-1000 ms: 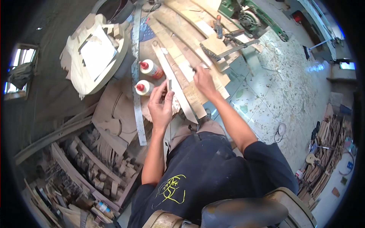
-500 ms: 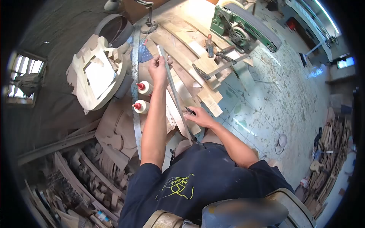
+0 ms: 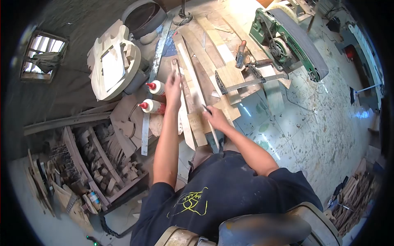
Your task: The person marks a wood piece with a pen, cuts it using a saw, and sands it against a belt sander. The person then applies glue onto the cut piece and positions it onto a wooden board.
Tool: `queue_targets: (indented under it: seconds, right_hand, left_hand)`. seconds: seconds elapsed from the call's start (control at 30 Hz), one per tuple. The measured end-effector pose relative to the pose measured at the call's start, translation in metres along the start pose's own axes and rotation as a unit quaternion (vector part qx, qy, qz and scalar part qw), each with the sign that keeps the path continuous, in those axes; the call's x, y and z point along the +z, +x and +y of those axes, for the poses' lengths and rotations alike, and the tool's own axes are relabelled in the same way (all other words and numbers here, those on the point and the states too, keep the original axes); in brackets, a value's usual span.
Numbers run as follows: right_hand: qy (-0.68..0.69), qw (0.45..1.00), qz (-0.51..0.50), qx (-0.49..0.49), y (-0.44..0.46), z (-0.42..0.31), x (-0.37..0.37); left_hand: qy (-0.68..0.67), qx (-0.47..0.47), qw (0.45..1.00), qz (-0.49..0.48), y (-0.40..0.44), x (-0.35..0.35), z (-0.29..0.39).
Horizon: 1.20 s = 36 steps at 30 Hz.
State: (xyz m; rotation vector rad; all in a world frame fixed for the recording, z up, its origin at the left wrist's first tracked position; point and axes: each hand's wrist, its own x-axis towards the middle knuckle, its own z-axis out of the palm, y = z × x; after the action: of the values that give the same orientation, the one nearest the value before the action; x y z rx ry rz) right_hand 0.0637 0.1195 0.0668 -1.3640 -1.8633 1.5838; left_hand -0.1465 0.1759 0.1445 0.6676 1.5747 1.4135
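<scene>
My left hand (image 3: pixel 174 88) is at the upper part of a pale wooden strip (image 3: pixel 185 127), its slightly blurred fingers curled around it. A dark mark shows at the strip's upper end, beyond the fingers. In my right hand (image 3: pixel 217 118) is a dark pen (image 3: pixel 207 109), gripped with its tip toward the wood. Beside that hand runs a long, thin wooden strip (image 3: pixel 193 76), slanting from the far boards toward my lap. Two white glue bottles (image 3: pixel 156 87) with red caps lie left of my left forearm.
Behind the boards stands a green belt sander (image 3: pixel 279 45). A bar clamp (image 3: pixel 242 84) and an orange-handled tool (image 3: pixel 241 53) rest on boards to the right. A metal straightedge (image 3: pixel 161 49) lies left, near a pale guitar-shaped body (image 3: pixel 131 67). Wood offcuts fill a rack (image 3: pixel 96 164) lower left.
My left hand has shifted from the long thin strip to the paler strip beside it. That long strip now lies further right, by my right hand, which still holds the pen. The view has shifted.
</scene>
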Motion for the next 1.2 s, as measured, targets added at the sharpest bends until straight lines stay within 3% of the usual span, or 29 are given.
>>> queue_targets:
  seconds: [0.13, 0.23, 0.27, 0.43, 0.57, 0.67, 0.7, 0.8, 0.83, 0.97, 1.0, 1.07, 1.2]
  right_hand:
    - [-0.071, 0.996, 0.047, 0.007, 0.020, 0.021, -0.023]
    - [-0.121, 0.991, 0.063, 0.017, 0.032, 0.038, -0.028]
    - [-0.134, 0.989, 0.061, 0.018, 0.035, 0.039, -0.029]
    - [-0.120, 0.990, 0.080, -0.009, 0.037, 0.027, -0.035]
    - [-0.178, 0.980, 0.072, -0.049, 0.021, 0.009, -0.046]
    - [-0.070, 0.996, 0.057, -0.018, -0.005, 0.004, -0.054]
    - [-0.129, 0.987, 0.091, 0.000, -0.014, 0.016, -0.054]
    - [-0.052, 0.990, 0.125, 0.029, -0.047, 0.057, -0.057]
    - [-0.057, 0.986, 0.150, 0.035, -0.058, 0.073, -0.058]
    - [-0.017, 0.979, 0.169, 0.113, -0.103, 0.104, -0.066]
    - [-0.016, 0.978, 0.167, 0.127, -0.110, 0.114, -0.067]
    - [-0.019, 0.976, 0.162, 0.143, -0.117, 0.123, -0.067]
    - [-0.024, 0.976, 0.146, 0.161, -0.122, 0.130, -0.064]
  left_hand:
    - [0.043, -0.127, 0.990, 0.054, -0.068, -0.036, -0.085]
    - [-0.034, -0.182, 0.977, 0.106, -0.126, -0.051, -0.139]
    - [-0.054, -0.194, 0.976, 0.078, -0.138, -0.064, -0.158]
    - [-0.004, -0.223, 0.972, 0.073, -0.171, -0.064, -0.163]
    - [0.027, -0.183, 0.981, 0.063, -0.164, -0.073, -0.159]
    - [0.031, -0.183, 0.979, 0.081, -0.158, -0.089, -0.165]
    - [0.039, -0.176, 0.979, 0.090, -0.155, -0.095, -0.171]
    - [0.081, -0.205, 0.973, 0.074, -0.153, -0.106, -0.159]
    - [0.096, -0.195, 0.969, 0.117, -0.154, -0.102, -0.153]
    - [0.347, -0.160, 0.903, 0.196, -0.145, -0.119, -0.169]
    - [0.376, -0.202, 0.886, 0.181, -0.144, -0.125, -0.174]
    - [0.428, -0.292, 0.846, 0.125, -0.137, -0.134, -0.191]
    - [0.406, -0.305, 0.845, 0.165, -0.131, -0.144, -0.241]
